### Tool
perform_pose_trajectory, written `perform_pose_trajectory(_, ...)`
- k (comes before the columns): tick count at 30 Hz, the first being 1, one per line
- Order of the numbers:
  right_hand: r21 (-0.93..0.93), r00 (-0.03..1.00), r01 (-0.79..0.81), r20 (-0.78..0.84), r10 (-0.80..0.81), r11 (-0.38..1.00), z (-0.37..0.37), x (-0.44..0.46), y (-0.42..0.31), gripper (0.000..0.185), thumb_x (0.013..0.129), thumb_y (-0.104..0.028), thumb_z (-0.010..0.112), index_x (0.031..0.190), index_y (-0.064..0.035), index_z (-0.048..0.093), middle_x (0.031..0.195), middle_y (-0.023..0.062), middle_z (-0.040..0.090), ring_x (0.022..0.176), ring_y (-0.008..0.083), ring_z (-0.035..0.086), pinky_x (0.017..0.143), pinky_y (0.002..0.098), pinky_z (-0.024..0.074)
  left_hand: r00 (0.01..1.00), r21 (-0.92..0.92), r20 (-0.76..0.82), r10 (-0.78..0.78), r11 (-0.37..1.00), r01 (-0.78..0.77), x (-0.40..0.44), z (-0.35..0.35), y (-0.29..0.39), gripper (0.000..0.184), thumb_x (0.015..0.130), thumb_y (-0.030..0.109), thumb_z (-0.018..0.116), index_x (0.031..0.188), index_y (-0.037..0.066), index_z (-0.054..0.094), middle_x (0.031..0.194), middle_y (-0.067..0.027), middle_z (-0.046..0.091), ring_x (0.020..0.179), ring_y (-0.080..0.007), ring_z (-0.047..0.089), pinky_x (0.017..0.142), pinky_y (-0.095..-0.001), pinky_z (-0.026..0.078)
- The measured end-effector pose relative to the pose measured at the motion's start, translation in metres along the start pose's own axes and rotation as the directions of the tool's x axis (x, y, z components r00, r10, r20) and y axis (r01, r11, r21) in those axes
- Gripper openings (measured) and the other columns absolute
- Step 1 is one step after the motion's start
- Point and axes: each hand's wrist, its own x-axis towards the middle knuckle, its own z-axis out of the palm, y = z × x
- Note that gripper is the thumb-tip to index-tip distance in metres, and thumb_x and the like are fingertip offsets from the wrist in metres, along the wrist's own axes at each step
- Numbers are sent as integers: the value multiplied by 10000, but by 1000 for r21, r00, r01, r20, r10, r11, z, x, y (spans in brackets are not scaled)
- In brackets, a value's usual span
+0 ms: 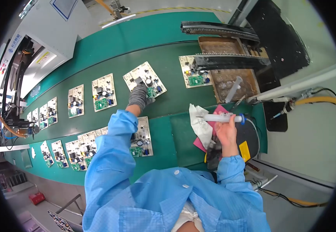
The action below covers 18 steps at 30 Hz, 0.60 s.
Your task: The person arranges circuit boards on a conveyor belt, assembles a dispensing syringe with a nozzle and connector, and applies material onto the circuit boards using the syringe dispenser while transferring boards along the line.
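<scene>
My left hand [138, 96], in a grey glove, has its fingers on a tilted circuit board [147, 72] lying on the dark green belt, and grips its near part. In my bare right hand [227, 135] is a large clear syringe [214, 118] with a blue end, its tip pointing left. Beneath the syringe are a crumpled white cloth [200, 125] and a pink sheet [200, 144]. Another circuit board [142, 131] lies beside my left sleeve, partly covered by it.
More circuit boards stand along the belt, including one board [103, 92] to the left. A row of boards [75, 154] lies on the near green mat. At right are black rails [229, 62] over a brown tray [249, 77] with another syringe [234, 89]. A white machine [55, 31] stands far left.
</scene>
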Motion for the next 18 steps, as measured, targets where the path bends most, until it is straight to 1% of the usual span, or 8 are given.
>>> perform_pose_trajectory(2, 121, 995, -7, 98, -5, 993, 12, -12, -7, 386, 882, -461, 503, 1043, -110, 526, 1059, 96, 585, 1072, 264, 540, 636, 314, 521, 980, -170, -58, 192, 965, -199, -21, 4, 7, 579, 561, 384, 815, 990, 60, 599, 951, -113, 619, 847, -254, 562, 823, -332, 458)
perform_pose_trajectory(3, 169, 991, -20, 135, -3, 985, 21, -20, -11, 416, 875, -444, 530, 1018, -54, 554, 1020, 78, 599, 1027, 239, 564, 618, 306, 523, 923, -4, -204, 327, 942, -335, -36, 11, 15, 624, 557, 413, 808, 1027, 66, 589, 968, -115, 601, 859, -264, 558, 825, -340, 452)
perform_pose_trajectory(6, 258, 981, -115, 179, 70, 959, 23, -22, -13, 398, 862, -418, 567, 1016, -51, 552, 1004, 54, 605, 956, 216, 586, 578, 287, 516, 890, -45, -267, 369, 918, -394, -120, -3, 53, 682, 556, 424, 801, 1089, 70, 564, 974, -127, 581, 898, -280, 556, 841, -358, 450)
perform_pose_trajectory(7, 256, 983, -117, 167, 75, 960, 28, -24, -12, 284, 872, -335, 594, 984, -77, 552, 958, 31, 599, 903, 193, 593, 540, 268, 501, 913, -17, -198, 356, 930, -367, -141, -5, 64, 696, 558, 423, 797, 1110, 73, 557, 984, -134, 572, 916, -287, 556, 847, -368, 451)
perform_pose_trajectory(8, 205, 984, -67, 174, 30, 976, 32, -28, -10, 240, 874, -307, 597, 968, -91, 550, 941, 27, 594, 898, 192, 593, 532, 264, 496, 933, 15, -130, 336, 941, -337, -159, -5, 74, 711, 560, 422, 793, 1131, 76, 549, 994, -141, 563, 934, -293, 555, 853, -377, 452)
perform_pose_trajectory(11, 64, 979, 102, 170, -111, 993, 60, -52, 0, 117, 880, -173, 599, 923, -157, 491, 873, 15, 568, 889, 191, 593, 513, 253, 485, 886, 70, -166, 434, 901, -428, -205, 11, 87, 729, 584, 410, 772, 1189, 86, 526, 1093, -137, 546, 982, -293, 545, 859, -388, 458)
perform_pose_trajectory(14, -116, 891, 355, 342, -299, 928, 62, -67, 11, 206, 879, -131, 590, 968, -173, 410, 895, 29, 574, 892, 195, 592, 510, 264, 486, 928, 22, -64, 368, 930, -368, -240, 8, 102, 718, 601, 404, 762, 1201, 92, 522, 1124, -127, 539, 989, -282, 542, 859, -385, 458)
perform_pose_trajectory(18, -246, 831, 496, 413, -373, 833, 63, -81, 18, 293, 870, -78, 584, 996, -170, 337, 913, 50, 579, 901, 200, 592, 515, 264, 481, 927, 4, -97, 362, 932, -363, -263, 12, 109, 715, 605, 420, 759, 1206, 112, 524, 1126, -116, 534, 984, -276, 549, 835, -384, 470)
